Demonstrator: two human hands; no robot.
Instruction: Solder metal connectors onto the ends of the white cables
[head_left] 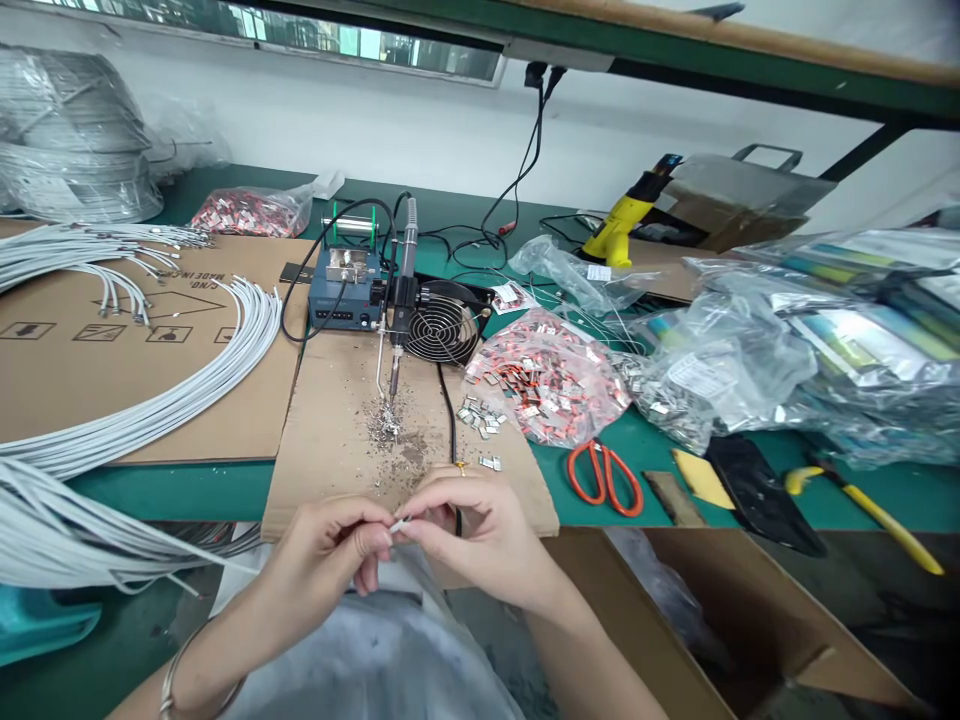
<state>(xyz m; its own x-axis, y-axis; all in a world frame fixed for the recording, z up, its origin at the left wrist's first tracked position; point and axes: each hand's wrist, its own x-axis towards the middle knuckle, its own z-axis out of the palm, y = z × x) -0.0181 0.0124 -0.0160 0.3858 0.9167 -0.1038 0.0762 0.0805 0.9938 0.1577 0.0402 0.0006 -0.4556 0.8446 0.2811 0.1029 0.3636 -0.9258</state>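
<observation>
My left hand (337,550) and my right hand (476,530) meet over the near edge of the cardboard mat. Thumb and fingers of both are pinched on a small whitish piece (400,525); most of it is hidden, so its kind is unclear. Beyond them, a soldering iron (400,320) hangs tip down in a stand above a heap of solder scraps (386,425). Small metal connectors (482,417) lie loose past my right hand. To the left, a bundle of white cables (187,405) curves over the cardboard, and more white cables (82,525) hang at the bench edge.
Behind the mat stand a blue soldering station (341,300), a solder spool (351,226) and a black fan (442,330). To the right are a bag of connectors (547,380), orange-handled scissors (606,480), a yellow heat gun (619,230) and a yellow-handled hammer (885,520).
</observation>
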